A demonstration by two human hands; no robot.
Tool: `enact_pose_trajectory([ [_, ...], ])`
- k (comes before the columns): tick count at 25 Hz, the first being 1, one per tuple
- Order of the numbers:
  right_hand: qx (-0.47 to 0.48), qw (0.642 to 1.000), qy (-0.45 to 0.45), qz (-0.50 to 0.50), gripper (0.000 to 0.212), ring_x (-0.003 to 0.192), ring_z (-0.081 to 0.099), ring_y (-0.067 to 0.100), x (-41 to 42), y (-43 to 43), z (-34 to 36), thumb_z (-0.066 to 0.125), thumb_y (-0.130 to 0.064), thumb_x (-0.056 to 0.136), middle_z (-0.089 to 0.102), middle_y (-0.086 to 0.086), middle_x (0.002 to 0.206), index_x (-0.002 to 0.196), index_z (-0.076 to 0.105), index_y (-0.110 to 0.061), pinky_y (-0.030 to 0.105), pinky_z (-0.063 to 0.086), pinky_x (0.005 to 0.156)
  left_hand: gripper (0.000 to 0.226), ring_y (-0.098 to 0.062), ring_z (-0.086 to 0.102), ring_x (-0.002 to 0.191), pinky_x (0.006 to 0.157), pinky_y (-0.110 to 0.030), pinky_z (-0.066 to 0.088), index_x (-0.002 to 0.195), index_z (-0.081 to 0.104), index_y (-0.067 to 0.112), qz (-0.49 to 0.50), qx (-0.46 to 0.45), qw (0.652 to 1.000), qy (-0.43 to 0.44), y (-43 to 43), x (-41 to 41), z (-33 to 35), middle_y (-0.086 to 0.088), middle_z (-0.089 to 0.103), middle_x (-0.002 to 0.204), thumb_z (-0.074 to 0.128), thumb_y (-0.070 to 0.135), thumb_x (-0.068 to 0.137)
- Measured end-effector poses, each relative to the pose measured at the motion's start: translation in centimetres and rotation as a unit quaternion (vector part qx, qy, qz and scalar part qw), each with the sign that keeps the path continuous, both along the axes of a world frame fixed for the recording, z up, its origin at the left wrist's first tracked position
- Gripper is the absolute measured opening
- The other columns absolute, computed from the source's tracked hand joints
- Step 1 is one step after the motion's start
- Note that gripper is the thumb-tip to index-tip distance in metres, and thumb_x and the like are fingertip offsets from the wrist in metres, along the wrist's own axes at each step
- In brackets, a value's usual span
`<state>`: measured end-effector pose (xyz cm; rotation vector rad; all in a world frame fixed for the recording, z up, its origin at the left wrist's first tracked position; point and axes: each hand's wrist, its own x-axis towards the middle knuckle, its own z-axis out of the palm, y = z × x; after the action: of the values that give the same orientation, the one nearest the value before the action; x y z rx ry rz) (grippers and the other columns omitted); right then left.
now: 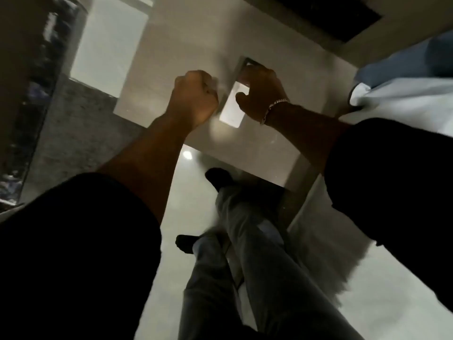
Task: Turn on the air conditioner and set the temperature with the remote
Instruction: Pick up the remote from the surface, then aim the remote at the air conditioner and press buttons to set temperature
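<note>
A white, oblong remote (231, 111) lies along a beige, glossy tabletop (245, 148) in the blurred, tilted head view. My right hand (261, 94), with a chain bracelet at the wrist, covers the remote's far half. Its fingers curl over the remote's right edge and the thumb rests on its face. The remote's far end is hidden under the fingers. My left hand (195, 96) is a closed fist just left of the remote, and nothing shows inside it. Both forearms come out of dark sleeves.
A pale rectangular object (110, 45) sits on the table's far left. White and light-blue bedding (404, 92) lies to the right. A dark panel (331, 18) is at the top. Below are my legs in grey trousers (257, 253) on a shiny floor.
</note>
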<state>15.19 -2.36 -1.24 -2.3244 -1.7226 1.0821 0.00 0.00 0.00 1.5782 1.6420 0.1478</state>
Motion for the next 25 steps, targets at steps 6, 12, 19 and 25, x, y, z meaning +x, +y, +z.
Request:
enact_pose_trajectory([
  [6,-0.093,0.934,0.083,-0.335,0.04,0.094,0.069,0.024,2.9,-1.0,-7.1,0.066,-0.03,0.082,0.069,0.01,0.115,0.115,0.062,-0.007,0.016,0.057,0.061,0.032,-0.03,0.062,0.11,0.096,-0.034,0.05,0.112,0.062,-0.005,0.002,-0.106,0.994,-0.041,1.9,6.0,-6.3,-0.021,0.064,0.12,0.05,0.014,0.09],
  [12,-0.091,0.943,0.123,-0.296,0.038,0.098,0.069,0.031,1.7,0.3,-7.2,0.065,-0.047,0.082,0.067,0.007,0.095,0.081,0.062,-0.009,0.038,0.057,0.087,0.033,-0.036,0.065,0.106,0.092,-0.044,0.054,0.116,0.062,-0.003,0.161,-0.184,0.967,-0.068,2.0,6.6,-6.4,-0.022,0.066,0.119,0.051,0.011,0.088],
  [19,-0.036,0.966,0.183,-0.179,0.031,0.094,0.069,0.032,-4.3,1.2,0.7,0.073,-0.034,0.078,0.07,0.014,0.095,0.083,0.066,-0.005,0.046,0.057,0.084,0.012,-0.03,0.071,0.091,0.078,-0.043,0.061,0.082,0.064,0.008,0.352,-0.191,0.903,-0.156,0.1,-1.2,0.5,-0.011,0.07,0.099,0.059,-0.002,0.083],
  [25,0.012,0.957,0.287,-0.033,0.031,0.094,0.071,0.029,-15.9,3.0,14.8,0.077,-0.024,0.077,0.075,0.015,0.105,0.099,0.071,-0.003,0.04,0.058,0.085,0.018,-0.025,0.071,0.08,0.075,-0.038,0.06,0.1,0.07,0.002,0.454,-0.048,0.854,-0.248,-2.1,-13.7,14.6,-0.016,0.071,0.105,0.056,0.0,0.089],
])
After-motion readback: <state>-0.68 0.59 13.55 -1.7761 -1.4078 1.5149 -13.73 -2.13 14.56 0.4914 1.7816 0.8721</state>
